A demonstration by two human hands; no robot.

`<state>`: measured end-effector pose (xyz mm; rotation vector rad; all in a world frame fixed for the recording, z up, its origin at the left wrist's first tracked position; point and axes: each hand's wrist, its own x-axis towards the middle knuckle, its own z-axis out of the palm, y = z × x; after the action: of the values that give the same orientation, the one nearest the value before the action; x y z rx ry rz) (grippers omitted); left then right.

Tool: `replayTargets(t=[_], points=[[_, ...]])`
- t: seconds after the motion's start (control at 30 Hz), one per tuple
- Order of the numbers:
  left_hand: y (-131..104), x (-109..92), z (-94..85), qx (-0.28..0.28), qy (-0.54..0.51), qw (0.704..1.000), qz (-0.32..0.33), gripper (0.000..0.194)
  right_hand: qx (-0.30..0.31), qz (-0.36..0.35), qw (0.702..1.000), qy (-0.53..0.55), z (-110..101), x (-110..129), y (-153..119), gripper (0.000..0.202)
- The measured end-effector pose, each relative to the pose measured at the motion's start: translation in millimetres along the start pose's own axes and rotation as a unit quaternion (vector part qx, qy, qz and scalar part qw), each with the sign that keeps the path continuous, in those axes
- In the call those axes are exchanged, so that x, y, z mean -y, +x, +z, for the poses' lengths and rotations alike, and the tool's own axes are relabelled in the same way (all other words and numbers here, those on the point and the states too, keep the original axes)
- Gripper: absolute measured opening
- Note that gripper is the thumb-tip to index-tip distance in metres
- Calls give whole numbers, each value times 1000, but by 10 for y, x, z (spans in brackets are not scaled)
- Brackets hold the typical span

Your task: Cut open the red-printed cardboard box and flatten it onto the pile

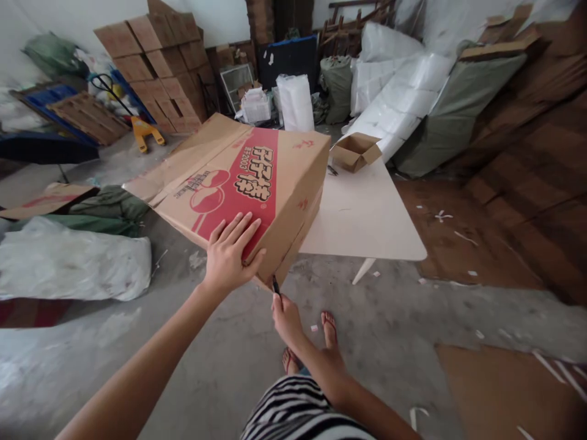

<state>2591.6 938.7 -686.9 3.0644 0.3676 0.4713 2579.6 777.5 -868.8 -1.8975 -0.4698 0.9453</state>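
Carton (247,183) is pressed flat-palmed by left hand (228,256) above right hand (285,315), closed on a blade (276,285) at its near corner.

The big brown cardboard box with a red band (247,183) is carrying the only print worth reading. Large white Chinese chars w/ dark outlines are running along the red band; too stylised and tilted to make out for sure. A small white code is sitting beside them, approx. "B?2003", first part unclear. A red round logo w/ tiny lettering is showing on the brown panel; illegible. Small red marks are showing at the box's corners, also illegible.
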Motion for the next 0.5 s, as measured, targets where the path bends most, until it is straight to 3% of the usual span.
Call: replayTargets(t=[0.1, 0.2, 0.37, 0.5], points=[[-70, 26, -35, -7, -5, 1000, -1, 58, -36, -5, 998, -56, 200, -21, -333, 48], [-110, 44, -63, -5, -6, 1000, 1, 58, -61, -64, 984, -152, 209, -115, -463, 37], [-131, 77, -79, 1, -10, 1000, 1, 59, -187, -200, 936, -221, 177, -206, -281, 34], [-161, 90, -72, -2, -20, 1000, -5, 57, -178, -219, 920, -271, 299, -292, -69, 29]])
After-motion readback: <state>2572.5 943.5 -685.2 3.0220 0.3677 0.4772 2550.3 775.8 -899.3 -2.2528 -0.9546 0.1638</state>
